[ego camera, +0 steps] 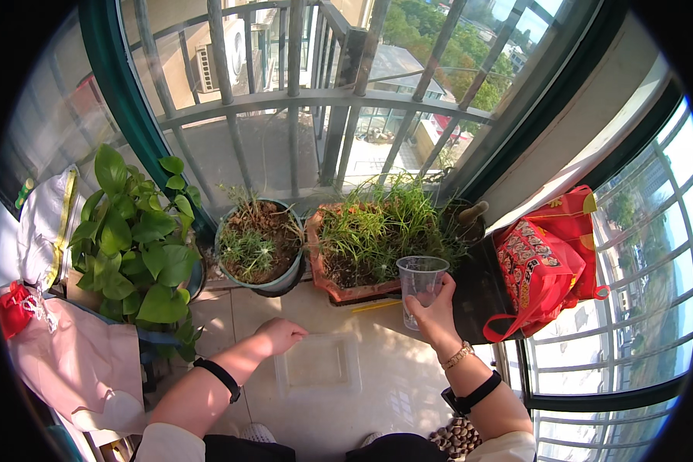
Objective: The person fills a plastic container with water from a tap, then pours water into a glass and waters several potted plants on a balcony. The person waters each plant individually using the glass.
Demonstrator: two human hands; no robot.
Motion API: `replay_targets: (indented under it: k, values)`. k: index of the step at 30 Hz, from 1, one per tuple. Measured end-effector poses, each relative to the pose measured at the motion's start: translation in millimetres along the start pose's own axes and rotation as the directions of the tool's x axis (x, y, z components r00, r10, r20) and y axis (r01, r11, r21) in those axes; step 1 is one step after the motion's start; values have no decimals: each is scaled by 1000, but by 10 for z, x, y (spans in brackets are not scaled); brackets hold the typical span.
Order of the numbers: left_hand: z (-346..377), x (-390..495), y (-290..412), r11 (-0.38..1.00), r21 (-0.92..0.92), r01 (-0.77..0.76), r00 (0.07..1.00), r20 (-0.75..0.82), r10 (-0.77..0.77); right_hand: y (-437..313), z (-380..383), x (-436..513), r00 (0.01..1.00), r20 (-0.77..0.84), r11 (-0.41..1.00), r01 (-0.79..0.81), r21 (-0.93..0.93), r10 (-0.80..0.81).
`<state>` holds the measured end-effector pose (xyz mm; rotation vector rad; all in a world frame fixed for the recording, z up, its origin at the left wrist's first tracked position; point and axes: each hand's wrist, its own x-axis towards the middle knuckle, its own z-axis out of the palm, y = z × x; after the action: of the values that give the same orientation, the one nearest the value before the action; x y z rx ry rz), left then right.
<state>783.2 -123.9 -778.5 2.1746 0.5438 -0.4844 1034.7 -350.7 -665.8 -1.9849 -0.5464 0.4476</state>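
Observation:
My right hand (437,315) grips a clear plastic cup (420,271) by its side, thumb and fingers around it. The cup is upright, in front of the right end of a long orange-brown planter (325,276) with grass-like green plants (381,225). No contents can be made out in the cup. My left hand (280,336) hangs with its fingers curled closed, and nothing shows in it. Just beside and below that hand, a clear rectangular plastic tray (317,388) lies on the tiled floor.
A round pot (225,271) of soil and small plants stands left of the planter. Farther left is a broad-leaved potted plant (133,231). Red bags (546,265) rest on a black surface (479,300) at right. Small brown round things (456,437) lie near my feet. Barred windows (323,98) rise behind.

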Motion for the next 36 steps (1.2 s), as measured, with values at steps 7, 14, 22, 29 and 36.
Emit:
replay_targets:
  k: [7,14,22,29,36]
  values:
    - [19,-12,-21,999,-1,-33,999,-34,33,76,33,317,998,-38,994,-54,-98,51]
    - [7,-19,-6,999,23,-35,999,-38,36,-19,80,379,998,44,981,-43,-188,52]
    - [-24,-34,37,1000,-7,3,1000,-12,-3,-111,211,202,966,255,990,-7,-144,43]
    - [-66,-55,92,1000,-22,19,1000,-4,-19,-220,365,157,914,405,983,53,-177,24]
    - [-50,-38,71,1000,-7,30,1000,-1,-30,-751,320,221,853,506,884,136,-447,125]
